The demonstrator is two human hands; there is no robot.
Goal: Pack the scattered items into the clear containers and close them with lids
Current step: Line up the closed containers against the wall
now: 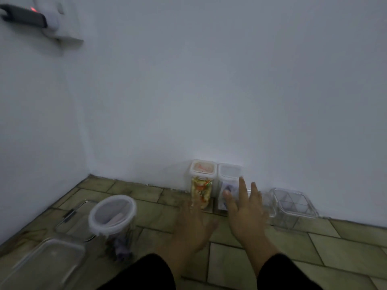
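Across most of the view it's just a plain white wall [209, 80], meeting a greenish tiled floor [272, 258] with a corner off to the left. Everything is pretty dim and motion-blurred, fyi.

Both arms come in from the bottom in black sleeves [289, 273]. The left hand [192, 222] and right hand [245, 210] are stretched forward with fingers straight and spread, and neither has hold of anything.

Bottom left there's a flat clear tub [48, 258]. Just beyond it stands a round container [112, 214] with a white-rimmed lid on and some purple bits at the bottom. Behind that, lying flat on the tiles, is what looks like a clear lid [69, 214] with a black clip.

Over on the right, against the wall, sits a divided box [293, 206], clear; can't tell if its lid is fully on.

Between them, right at the wall, two tall ones stand side by side, touching. The colourful tall container [202, 185] has its lid on, and the left fingertips overlap its lower part. The second tall container [229, 174] is also lidded with purple stuff inside, right fingers in front of it. Can't tell if either hand is actually touching.

Top left, a small wall unit [31, 15] shows a red light.
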